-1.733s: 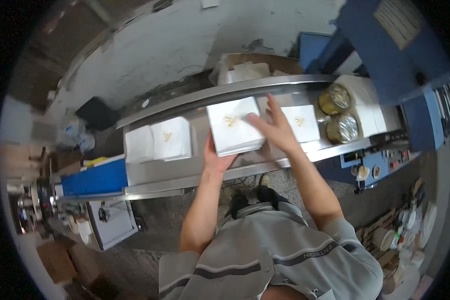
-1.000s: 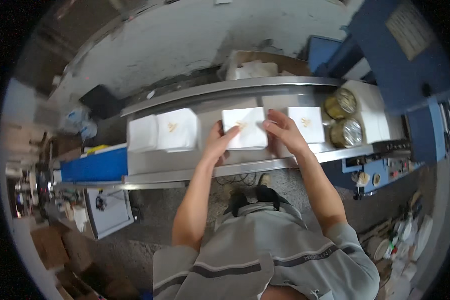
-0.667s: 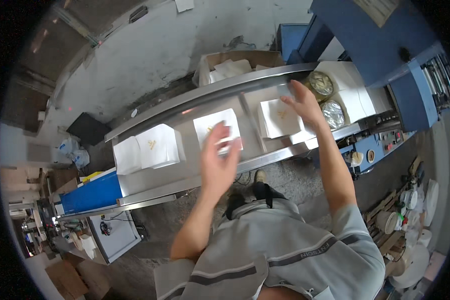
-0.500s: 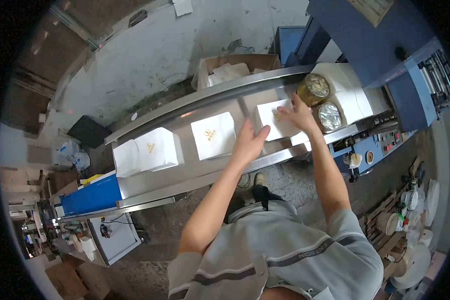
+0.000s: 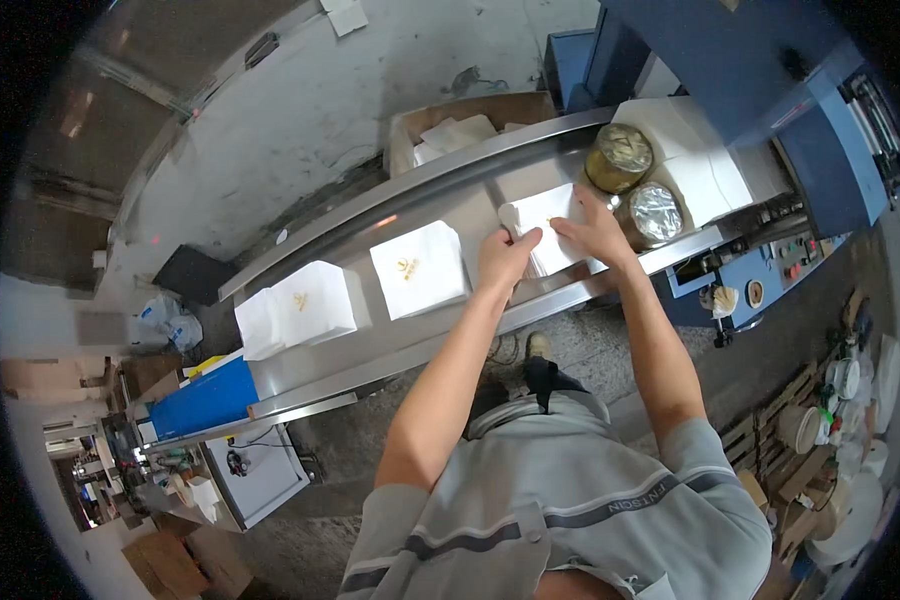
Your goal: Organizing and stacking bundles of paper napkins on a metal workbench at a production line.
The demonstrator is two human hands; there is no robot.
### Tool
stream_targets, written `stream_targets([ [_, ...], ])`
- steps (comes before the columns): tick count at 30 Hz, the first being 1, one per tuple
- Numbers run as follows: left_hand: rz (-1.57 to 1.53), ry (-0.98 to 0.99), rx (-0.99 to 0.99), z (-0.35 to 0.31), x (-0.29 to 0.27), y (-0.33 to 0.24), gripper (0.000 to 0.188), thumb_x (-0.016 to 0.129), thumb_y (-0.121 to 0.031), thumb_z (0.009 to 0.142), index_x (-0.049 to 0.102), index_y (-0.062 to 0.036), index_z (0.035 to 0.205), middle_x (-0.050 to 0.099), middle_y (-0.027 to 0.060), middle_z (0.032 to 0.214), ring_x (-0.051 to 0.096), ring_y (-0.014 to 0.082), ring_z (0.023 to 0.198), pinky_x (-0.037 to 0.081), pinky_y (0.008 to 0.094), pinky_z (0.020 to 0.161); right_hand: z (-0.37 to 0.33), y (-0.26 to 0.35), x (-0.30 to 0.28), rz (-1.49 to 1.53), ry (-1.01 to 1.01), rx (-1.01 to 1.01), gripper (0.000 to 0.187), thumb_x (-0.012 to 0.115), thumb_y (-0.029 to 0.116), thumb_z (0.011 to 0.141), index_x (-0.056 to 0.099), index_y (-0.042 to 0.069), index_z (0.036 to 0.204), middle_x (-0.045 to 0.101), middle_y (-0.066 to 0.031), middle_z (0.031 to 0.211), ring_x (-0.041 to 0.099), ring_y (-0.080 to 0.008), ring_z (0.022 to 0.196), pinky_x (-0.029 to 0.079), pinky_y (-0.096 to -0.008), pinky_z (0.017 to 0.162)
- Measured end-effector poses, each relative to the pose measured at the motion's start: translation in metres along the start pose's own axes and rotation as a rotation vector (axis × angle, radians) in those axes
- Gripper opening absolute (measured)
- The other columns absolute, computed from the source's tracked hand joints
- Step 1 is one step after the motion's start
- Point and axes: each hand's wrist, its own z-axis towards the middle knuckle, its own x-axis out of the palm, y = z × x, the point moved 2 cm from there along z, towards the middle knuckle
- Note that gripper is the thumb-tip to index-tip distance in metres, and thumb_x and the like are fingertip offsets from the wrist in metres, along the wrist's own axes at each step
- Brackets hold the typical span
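Note:
Both hands hold one stack of white printed paper (image 5: 555, 212) on the metal chute. My left hand (image 5: 505, 258) grips its left edge, thumb on top and the other fingers at the side, partly hidden. My right hand (image 5: 598, 232) grips the right side, thumb lying on the upper sheet near a gold print. Left of my hands sits a second white paper stack (image 5: 420, 265) with a gold emblem. Further left, another white stack (image 5: 305, 305) leans over, its sheets fanned out. Whether the pieces are bags or napkins I cannot tell.
Two round containers, one with yellowish contents (image 5: 620, 157) and one foil-topped (image 5: 655, 214), stand at the chute's right end. More white paper (image 5: 715, 185) lies beside the blue machine (image 5: 820, 180). Behind the metal rail (image 5: 410, 187) is a cardboard box (image 5: 400, 140) holding white paper.
My left hand has moved right and closed on the left edge of the stack. My right hand stays at its right side. The view has shifted slightly.

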Motion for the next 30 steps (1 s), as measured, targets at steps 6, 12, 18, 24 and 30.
stream_targets([
  [6, -0.027, -0.122, 0.390, -0.024, -0.011, -0.025, 0.042, 0.074, -0.021, 0.082, 0.056, 0.0077, 0.107, 0.067, 0.0143, 0.099, 0.064, 0.0182, 0.085, 0.051, 0.0327, 0.071, -0.005, 0.002, -0.003, 0.463, 0.213, 0.048, 0.076, 0.076, 0.027, 0.084, 0.040, -0.007, 0.141, 0.060, -0.0147, 0.122, 0.058, -0.0191, 0.110, 0.046, -0.0308, 0.095],
  [12, -0.481, 0.105, 0.334, -0.066, -0.027, -0.055, 0.044, 0.066, -0.013, 0.090, 0.049, 0.0059, 0.125, 0.061, 0.0130, 0.117, 0.061, 0.0172, 0.104, 0.048, 0.0288, 0.089, -0.021, 0.023, -0.012, 0.807, 0.288, 0.100, 0.073, 0.072, 0.033, 0.088, 0.041, -0.009, 0.138, 0.060, -0.0143, 0.122, 0.060, -0.0178, 0.108, 0.048, -0.0307, 0.093],
  [18, -0.461, 0.117, 0.331, -0.075, -0.039, -0.053, 0.046, 0.067, -0.016, 0.092, 0.048, 0.0029, 0.129, 0.061, 0.0109, 0.120, 0.060, 0.0162, 0.106, 0.048, 0.0289, 0.091, -0.037, 0.062, -0.009, 0.784, 0.366, -0.040, 0.059, 0.076, 0.016, 0.085, 0.048, -0.003, 0.135, 0.066, -0.0084, 0.116, 0.063, -0.0132, 0.102, 0.051, -0.0289, 0.088],
  [24, -0.441, 0.127, 0.384, -0.081, -0.045, -0.054, 0.043, 0.070, -0.014, 0.091, 0.052, 0.0021, 0.126, 0.062, 0.0090, 0.117, 0.060, 0.0150, 0.105, 0.048, 0.0291, 0.091, -0.043, 0.066, -0.010, 0.711, 0.300, -0.182, 0.067, 0.077, 0.009, 0.082, 0.044, -0.003, 0.138, 0.062, -0.0104, 0.123, 0.060, -0.0147, 0.109, 0.048, -0.0299, 0.095],
  [30, -0.304, 0.120, 0.483, -0.097, -0.043, -0.070, 0.042, 0.070, -0.018, 0.091, 0.054, 0.0024, 0.124, 0.064, 0.0083, 0.114, 0.060, 0.0135, 0.102, 0.047, 0.0276, 0.088, -0.048, 0.068, -0.020, 0.693, 0.316, -0.254, 0.067, 0.076, 0.009, 0.083, 0.042, -0.003, 0.139, 0.061, -0.0115, 0.125, 0.059, -0.0169, 0.112, 0.048, -0.0310, 0.097],
])
